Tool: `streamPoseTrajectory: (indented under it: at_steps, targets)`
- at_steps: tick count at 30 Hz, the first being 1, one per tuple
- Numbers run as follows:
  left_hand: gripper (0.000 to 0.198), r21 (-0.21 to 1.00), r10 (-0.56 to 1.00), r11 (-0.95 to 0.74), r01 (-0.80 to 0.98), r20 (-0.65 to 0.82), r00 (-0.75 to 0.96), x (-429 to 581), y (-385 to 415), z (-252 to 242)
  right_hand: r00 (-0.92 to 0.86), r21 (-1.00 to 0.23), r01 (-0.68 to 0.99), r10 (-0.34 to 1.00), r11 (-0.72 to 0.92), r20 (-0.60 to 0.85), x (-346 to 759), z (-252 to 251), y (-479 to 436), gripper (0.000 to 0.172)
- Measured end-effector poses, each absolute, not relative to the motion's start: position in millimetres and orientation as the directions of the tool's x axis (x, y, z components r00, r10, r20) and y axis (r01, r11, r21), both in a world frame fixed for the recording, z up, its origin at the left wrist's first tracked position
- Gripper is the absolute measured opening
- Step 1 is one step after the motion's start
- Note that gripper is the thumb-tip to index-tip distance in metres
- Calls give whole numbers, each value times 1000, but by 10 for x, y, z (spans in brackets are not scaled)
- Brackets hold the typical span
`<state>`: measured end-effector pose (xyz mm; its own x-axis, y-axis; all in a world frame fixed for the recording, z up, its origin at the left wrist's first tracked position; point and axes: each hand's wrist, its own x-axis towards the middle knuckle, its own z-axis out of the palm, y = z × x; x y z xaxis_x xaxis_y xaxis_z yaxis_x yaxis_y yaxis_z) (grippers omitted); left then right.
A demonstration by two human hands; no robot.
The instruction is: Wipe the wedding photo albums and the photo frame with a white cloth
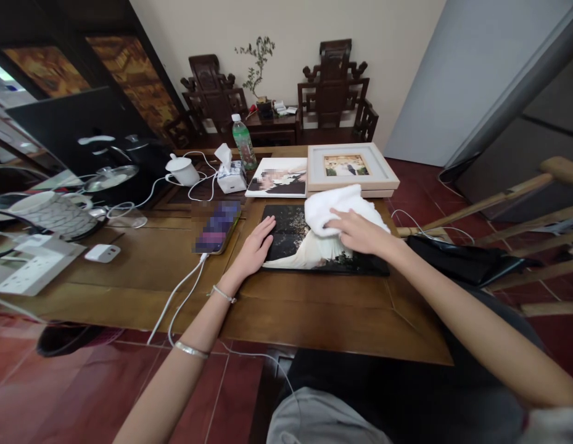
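A dark photo panel (286,237) showing a pale gown and blossoms lies flat on the wooden table. My left hand (255,245) rests at the panel's left edge with its fingers stretched out, holding nothing. On the panel's upper right part is a folded white cloth (335,203). My right hand (355,231) presses on this cloth, the index finger extended and the other fingers partly hidden in its folds. The cloth covers the upper right of the picture.
Behind the panel lie a framed photo (388,169) and a smaller photo print (286,185). A phone (218,228) with a white cable is left of my left hand. Further left are a tissue box (232,177), bottle (243,142), lidded cup (182,171) and power strip (36,268).
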<state>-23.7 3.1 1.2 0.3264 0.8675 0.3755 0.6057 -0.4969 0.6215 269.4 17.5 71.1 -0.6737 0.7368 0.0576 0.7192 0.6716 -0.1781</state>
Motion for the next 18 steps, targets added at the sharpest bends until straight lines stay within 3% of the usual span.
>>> streamPoseTrajectory:
  at_steps: [7,18]
  targets:
    - [45,614,866,-499,612,379,326,-240,44,-6,-642,-126,745,755,655,132,2608,646,397,54]
    - [46,603,869,-492,628,381,316,-210,34,6,-740,-135,657,669,742,73,2618,592,-1191,45]
